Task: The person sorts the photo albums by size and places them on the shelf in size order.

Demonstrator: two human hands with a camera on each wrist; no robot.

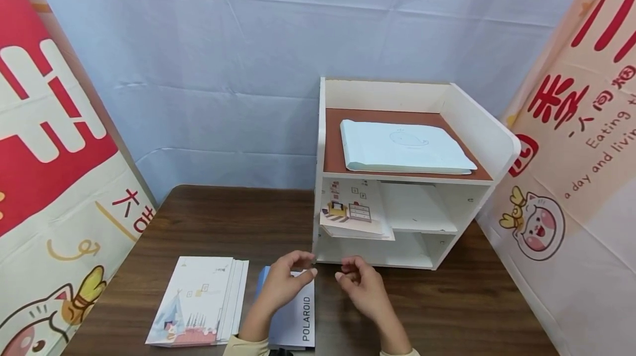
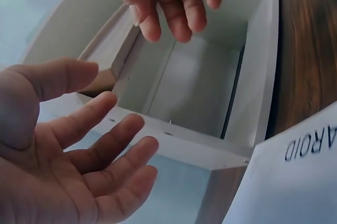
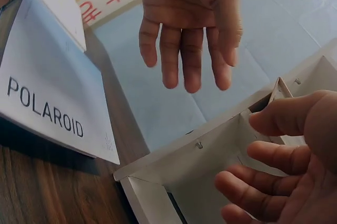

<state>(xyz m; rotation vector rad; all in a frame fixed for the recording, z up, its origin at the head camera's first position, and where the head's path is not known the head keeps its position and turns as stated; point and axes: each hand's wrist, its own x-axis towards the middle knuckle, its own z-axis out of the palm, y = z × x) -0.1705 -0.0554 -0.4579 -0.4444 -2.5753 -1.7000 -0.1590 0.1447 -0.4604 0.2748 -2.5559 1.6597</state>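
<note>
Brown worktop (image 1: 248, 223): I log left grip (image 1: 283, 283) wide, right grip (image 1: 365, 287) wide; book (image 1: 295, 314) at their eight o'clock, shelf (image 1: 417, 210) at one.

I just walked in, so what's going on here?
A person's bare left hand and right hand are empty in front of a white shelf unit. White illustrated booklets jut from its middle shelf, and a pale-blue whale-print pack lies on its brown top. On the dark-brown wooden table, a white stack of illustrated booklets and a blue-and-white POLAROID book lie.
</note>
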